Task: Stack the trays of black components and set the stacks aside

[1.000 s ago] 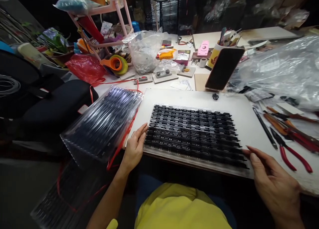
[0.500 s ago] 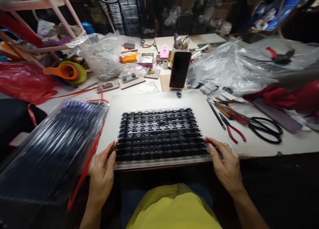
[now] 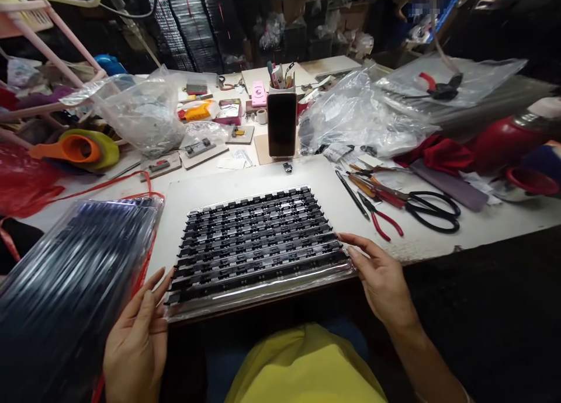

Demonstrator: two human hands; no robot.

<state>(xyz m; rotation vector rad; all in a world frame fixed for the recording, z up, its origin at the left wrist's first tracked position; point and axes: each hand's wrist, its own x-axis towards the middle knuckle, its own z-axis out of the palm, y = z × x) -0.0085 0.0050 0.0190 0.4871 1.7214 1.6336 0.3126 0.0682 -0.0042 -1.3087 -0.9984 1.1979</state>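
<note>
A clear plastic tray (image 3: 245, 298) lies tilted slightly counterclockwise at the front edge of the white work board. Rows of small black parts with fine pins (image 3: 254, 233) fill it. My right hand (image 3: 381, 280) pinches the tray's right edge near the front corner, thumb and forefinger at the rim. At the left edge, my left hand (image 3: 138, 333) has its fingers spread, with fingertips against or very close to the tray and the thumb apart from it. Left of the tray lies a stack of dark trays in clear plastic (image 3: 96, 239), tied with red cord.
A phone (image 3: 281, 125) stands upright behind the work board (image 3: 219, 184), near a small black piece (image 3: 287, 167). To the right lie red-handled pliers (image 3: 385, 222), black-handled scissors (image 3: 432, 210) and a pen (image 3: 352, 193). Plastic bags (image 3: 363, 114) and a tape dispenser (image 3: 76, 149) sit further back.
The view has swung right, so the scene sits further left. The tray has turned slightly, its left side nearer me. My left hand has loosened and its thumb has come off the tray's edge.
</note>
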